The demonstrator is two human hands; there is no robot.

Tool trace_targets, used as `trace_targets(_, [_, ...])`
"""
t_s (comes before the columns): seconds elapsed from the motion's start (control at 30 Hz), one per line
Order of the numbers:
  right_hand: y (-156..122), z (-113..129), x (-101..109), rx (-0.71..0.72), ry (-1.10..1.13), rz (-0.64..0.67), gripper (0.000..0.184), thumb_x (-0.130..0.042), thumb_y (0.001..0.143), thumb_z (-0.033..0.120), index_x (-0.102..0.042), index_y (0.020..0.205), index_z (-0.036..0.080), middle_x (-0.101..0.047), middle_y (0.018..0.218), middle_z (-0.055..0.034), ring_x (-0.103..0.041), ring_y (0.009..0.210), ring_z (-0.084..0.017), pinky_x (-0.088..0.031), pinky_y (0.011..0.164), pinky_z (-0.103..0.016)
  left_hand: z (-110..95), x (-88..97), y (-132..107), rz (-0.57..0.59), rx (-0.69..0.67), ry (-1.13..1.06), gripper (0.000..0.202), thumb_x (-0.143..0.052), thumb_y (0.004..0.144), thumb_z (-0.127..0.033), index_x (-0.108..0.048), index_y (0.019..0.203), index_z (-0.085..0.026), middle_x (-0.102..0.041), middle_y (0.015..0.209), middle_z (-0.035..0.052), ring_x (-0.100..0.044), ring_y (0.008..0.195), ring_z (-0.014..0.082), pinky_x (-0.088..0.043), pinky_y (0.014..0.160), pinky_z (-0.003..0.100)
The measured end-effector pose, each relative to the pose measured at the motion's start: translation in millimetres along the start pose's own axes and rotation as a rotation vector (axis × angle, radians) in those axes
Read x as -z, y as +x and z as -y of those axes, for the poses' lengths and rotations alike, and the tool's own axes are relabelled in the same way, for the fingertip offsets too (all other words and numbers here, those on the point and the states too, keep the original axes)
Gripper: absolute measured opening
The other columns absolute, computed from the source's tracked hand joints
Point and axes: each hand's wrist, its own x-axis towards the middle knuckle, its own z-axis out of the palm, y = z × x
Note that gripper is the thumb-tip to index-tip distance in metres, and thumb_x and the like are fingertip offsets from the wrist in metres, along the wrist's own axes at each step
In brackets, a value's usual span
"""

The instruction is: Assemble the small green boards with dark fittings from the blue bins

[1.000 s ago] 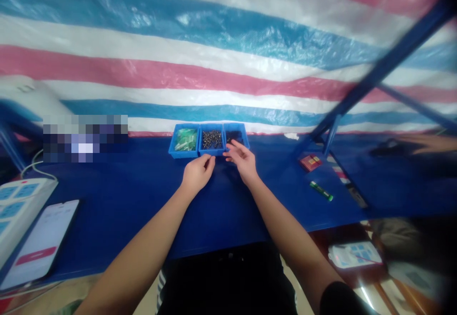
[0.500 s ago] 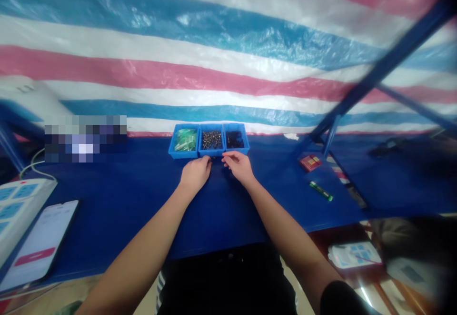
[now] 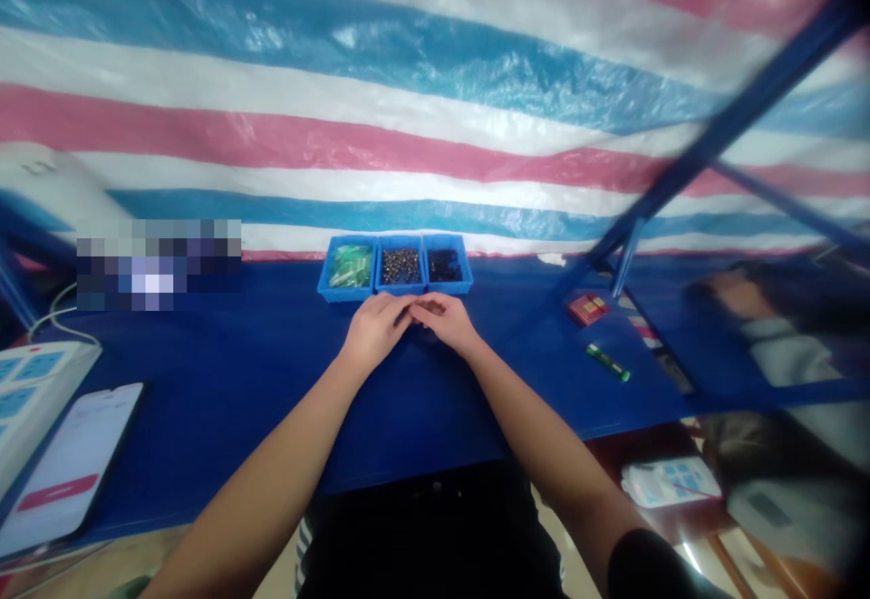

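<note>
My left hand (image 3: 378, 328) and my right hand (image 3: 446, 319) meet at the fingertips just in front of three small blue bins. Both hands are closed in a pinch, and whatever lies between the fingers is too small or hidden to name. Behind them, the left bin (image 3: 346, 293) holds green-and-clear plastic packets (image 3: 352, 265). Small brass-coloured metal parts (image 3: 401, 265) fill the middle bin (image 3: 401, 289). In the right bin (image 3: 449, 288) lie small black pieces (image 3: 444, 265).
A red box (image 3: 588, 309) and a green tube-like packet (image 3: 608, 362) lie on the blue table (image 3: 258, 381) to the right. At left are a phone (image 3: 72, 468) and a power strip (image 3: 41, 391). A blue frame bar (image 3: 720, 128) slants up at right, with another person's arm (image 3: 781, 336) beyond.
My right hand has moved left and my left hand slightly right, so their fingertips now come together. At the far right, another person's arm has come into view.
</note>
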Motion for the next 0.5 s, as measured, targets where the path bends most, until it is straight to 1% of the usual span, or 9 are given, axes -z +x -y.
trace_targets(0.07, [0,2,1,0.005,-0.012,-0.018,0.03,-0.076,0.069,0.041,-0.07,0.085,0.016,-0.071,0.079,-0.0035,-0.064,0.065,-0.014,-0.052,0.061,-0.026,-2,-0.4,0,-0.029,0.01,-0.025,0.024,-0.057,0.09,-0.026,-0.065,0.112,-0.02,-0.071,0.098,0.0074,-0.066,0.09,0.0207,-0.052,0.086,0.037])
trace_targets(0.17, [0,5,2,0.015,0.027,-0.039,0.03,-0.074,0.072,0.042,-0.072,0.09,0.018,-0.071,0.078,-0.0031,-0.062,0.064,-0.013,-0.049,0.057,-0.025,-5,-0.3,0,-0.069,0.078,-0.078,0.027,-0.057,0.09,-0.028,-0.062,0.116,-0.02,-0.071,0.103,0.0071,-0.065,0.096,0.0204,-0.052,0.089,0.036])
trace_targets(0.23, [0,7,3,0.013,0.075,-0.042,0.031,-0.073,0.073,0.042,-0.072,0.095,0.019,-0.072,0.08,-0.0032,-0.063,0.067,-0.014,-0.049,0.057,-0.024,-6,0.5,1,-0.06,0.124,-0.102,0.025,-0.055,0.091,-0.029,-0.063,0.113,-0.021,-0.071,0.102,0.0065,-0.065,0.096,0.0201,-0.052,0.089,0.035])
trace_targets(0.3, [0,9,4,0.003,0.096,-0.02,0.033,-0.073,0.074,0.043,-0.073,0.098,0.02,-0.072,0.084,-0.0039,-0.065,0.07,-0.014,-0.049,0.059,-0.025,-8,1.7,1,-0.037,0.164,-0.12,0.02,-0.052,0.092,-0.03,-0.064,0.106,-0.02,-0.07,0.1,0.0061,-0.065,0.094,0.0196,-0.052,0.087,0.034])
trace_targets(0.37, [0,10,5,0.005,0.078,0.0,0.035,-0.073,0.074,0.044,-0.073,0.099,0.02,-0.073,0.087,-0.0045,-0.066,0.071,-0.015,-0.049,0.059,-0.025,-10,3.3,2,-0.015,0.207,-0.14,0.019,-0.05,0.093,-0.03,-0.064,0.101,-0.02,-0.07,0.099,0.0059,-0.065,0.092,0.0188,-0.051,0.086,0.032])
trace_targets(0.5, [0,9,4,0.04,0.022,-0.012,0.036,-0.073,0.073,0.044,-0.073,0.1,0.02,-0.073,0.087,-0.0047,-0.066,0.071,-0.015,-0.051,0.059,-0.026,-14,7.0,4,0.029,0.26,-0.167,0.02,-0.046,0.095,-0.031,-0.061,0.1,-0.019,-0.069,0.098,0.0055,-0.065,0.089,0.0174,-0.05,0.084,0.029])
